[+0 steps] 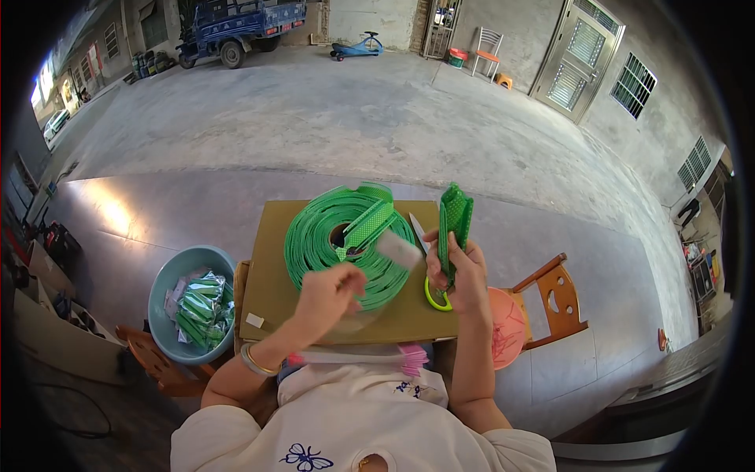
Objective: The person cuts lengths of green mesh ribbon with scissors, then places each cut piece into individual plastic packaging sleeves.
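My left hand (334, 293) is closed in a pinch over the front of a big green ribbon roll (311, 252). From its fingers seems to hang a clear plastic bag with a blurred whitish patch (399, 250); motion smears its outline. My right hand (465, 275) grips a folded green dotted strip (455, 216), held upright. A similar green dotted piece (370, 225) lies on top of the roll. Scissors with yellow-green handles (438, 296) lie between the roll and my right hand, partly hidden by that hand.
The roll rests on a cardboard box (263, 303). On the left, a blue basin (161, 330) contains green packets (200, 311). A pink basin (507, 326) sits by a wooden chair (554, 303) on the right. Pink-ended plastic strips (409, 359) lie across my lap.
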Action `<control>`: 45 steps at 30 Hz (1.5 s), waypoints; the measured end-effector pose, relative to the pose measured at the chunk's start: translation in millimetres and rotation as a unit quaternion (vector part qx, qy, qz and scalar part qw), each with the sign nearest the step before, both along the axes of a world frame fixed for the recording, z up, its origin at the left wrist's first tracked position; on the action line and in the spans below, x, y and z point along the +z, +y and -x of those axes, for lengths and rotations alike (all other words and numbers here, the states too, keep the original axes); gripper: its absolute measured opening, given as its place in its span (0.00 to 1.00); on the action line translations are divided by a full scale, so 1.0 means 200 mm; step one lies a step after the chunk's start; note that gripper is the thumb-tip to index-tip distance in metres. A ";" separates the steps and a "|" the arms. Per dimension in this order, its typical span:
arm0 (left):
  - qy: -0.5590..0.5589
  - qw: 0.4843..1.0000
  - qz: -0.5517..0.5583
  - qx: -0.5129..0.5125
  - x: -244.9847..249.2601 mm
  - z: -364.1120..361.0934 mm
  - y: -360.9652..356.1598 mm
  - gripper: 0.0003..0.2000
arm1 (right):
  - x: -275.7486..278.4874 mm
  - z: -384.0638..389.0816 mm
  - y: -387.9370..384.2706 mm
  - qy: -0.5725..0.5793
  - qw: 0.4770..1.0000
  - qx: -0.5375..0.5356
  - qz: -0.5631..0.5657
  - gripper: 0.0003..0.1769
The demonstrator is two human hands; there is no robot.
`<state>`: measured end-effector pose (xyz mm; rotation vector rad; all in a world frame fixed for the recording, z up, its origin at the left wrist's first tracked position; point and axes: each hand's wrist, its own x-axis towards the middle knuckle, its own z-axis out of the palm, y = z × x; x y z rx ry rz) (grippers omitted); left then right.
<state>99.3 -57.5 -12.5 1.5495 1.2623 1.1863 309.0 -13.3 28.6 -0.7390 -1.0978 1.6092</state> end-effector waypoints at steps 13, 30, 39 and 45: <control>-0.197 0.962 0.017 -0.189 0.26 0.12 0.15 0.18 | -0.01 0.12 0.20 -0.044 0.992 0.094 0.072 0.15; -0.002 0.979 -0.156 0.131 0.00 0.14 0.26 0.14 | -0.07 0.20 0.00 -0.220 0.935 0.267 0.074 0.17; 0.233 0.900 -0.325 0.174 -0.07 0.04 0.24 0.24 | -0.24 0.30 0.07 -0.007 0.946 0.227 0.233 0.13; 0.150 0.964 -0.207 0.072 -0.02 0.03 0.21 0.27 | -0.22 0.33 0.03 0.056 0.941 0.239 0.231 0.12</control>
